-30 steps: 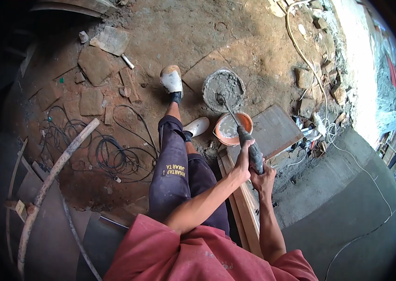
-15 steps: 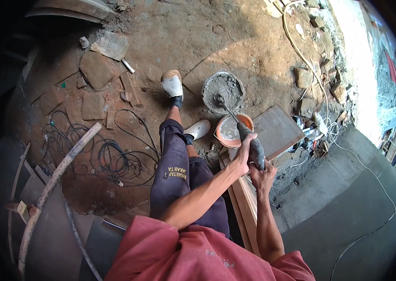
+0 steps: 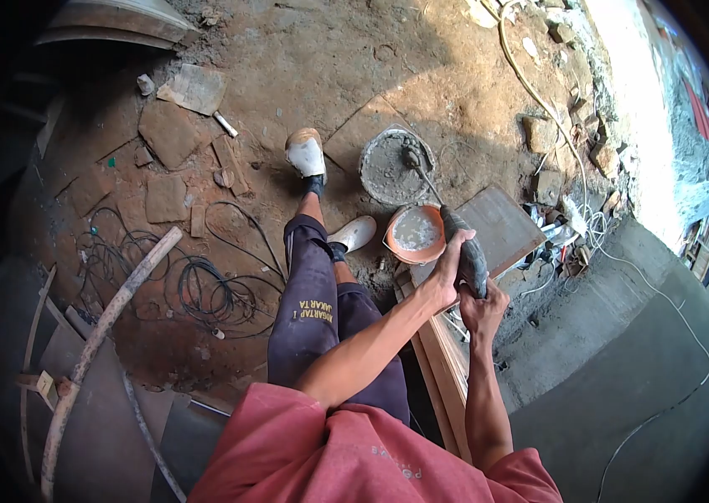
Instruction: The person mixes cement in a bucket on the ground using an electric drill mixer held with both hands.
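Note:
Both hands hold a dark, dusty power tool (image 3: pixel 463 243) with a long metal mixing rod. My left hand (image 3: pixel 451 261) is wrapped round the middle of its body. My right hand (image 3: pixel 483 308) is closed round its rear end. The rod reaches up and left into a bucket of wet grey mortar (image 3: pixel 384 172), its tip in the mix near the upper right of the bucket. Just below stands an orange bucket (image 3: pixel 416 235) with greyish, cloudy liquid, beside the rod and apart from my hands.
A flat board (image 3: pixel 497 225) lies right of the buckets. Long planks (image 3: pixel 434 360) stand near my legs. Black cable coils (image 3: pixel 204 289) and a curved pole (image 3: pixel 111 310) are at the left. Stones (image 3: pixel 539 134) and a hose (image 3: pixel 530 84) lie upper right.
The tool's rear and both hands have shifted slightly right and down. The rod's tip has moved from the lower middle of the mortar bucket to its upper right.

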Demonstrator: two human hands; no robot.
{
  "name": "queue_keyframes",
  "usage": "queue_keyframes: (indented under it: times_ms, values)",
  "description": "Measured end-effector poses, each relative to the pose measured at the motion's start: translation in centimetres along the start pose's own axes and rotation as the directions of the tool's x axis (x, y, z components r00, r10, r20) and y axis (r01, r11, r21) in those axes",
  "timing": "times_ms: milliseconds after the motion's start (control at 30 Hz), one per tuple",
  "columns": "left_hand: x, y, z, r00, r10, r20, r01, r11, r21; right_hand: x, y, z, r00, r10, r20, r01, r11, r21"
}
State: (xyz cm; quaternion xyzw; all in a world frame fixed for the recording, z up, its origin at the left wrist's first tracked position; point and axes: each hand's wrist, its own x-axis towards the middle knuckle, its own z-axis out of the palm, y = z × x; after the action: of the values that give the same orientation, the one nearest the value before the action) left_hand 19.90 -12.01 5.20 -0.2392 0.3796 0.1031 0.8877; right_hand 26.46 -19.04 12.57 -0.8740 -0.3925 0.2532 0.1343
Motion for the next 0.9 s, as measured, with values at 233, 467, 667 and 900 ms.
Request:
queue_keyframes:
  times_ms: [233,467,667,900]
  values:
    - [2.4,1.5,-0.3,0.999,-0.001,0.049,0.001,1.0,0.008,2.4,0.0,0.9,1.0,-0.01,-0.002,0.01,1.0,-0.027]
    - [5.0,4.3,-3.1,0.965,0.244,0.101,-0.216,0.95,-0.227,7.7,2.6,4.8,0.945,-0.22,0.241,0.236,0.971,-0.04]
    - [5.0,3.5,-4.9,0.892,0.417,0.173,-0.33,0.864,-0.38,8.2,3.0,5.3,0.879,-0.327,0.347,0.381,0.919,-0.1]
    - [0.5,-0.9,-4.8,0.958,0.249,0.139,-0.179,0.905,-0.386,2.9,1.8,1.2,0.889,-0.28,0.361,0.33,0.94,-0.083]
